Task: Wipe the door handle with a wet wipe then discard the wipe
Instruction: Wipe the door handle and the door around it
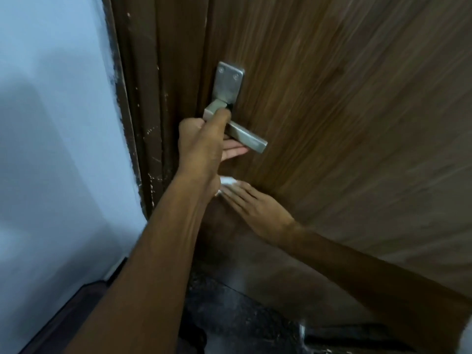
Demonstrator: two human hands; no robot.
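Observation:
A metal lever door handle (251, 139) with a rectangular backplate (228, 83) sits on a brown wooden door (344, 98). My left hand (201, 141) grips the lever near its pivot, thumb on top and fingers underneath. My right hand (255, 208) is lower, just under my left wrist, with its fingers stretched out flat close to the door. A white wet wipe (228, 180) is held at its fingertips, partly hidden by my left wrist. The wipe is below the handle and not touching it.
A dark brown door frame (143, 98) with chipped paint runs down the left of the handle. A pale blue wall (51, 123) fills the left side. Dark speckled floor (242, 315) lies below the door.

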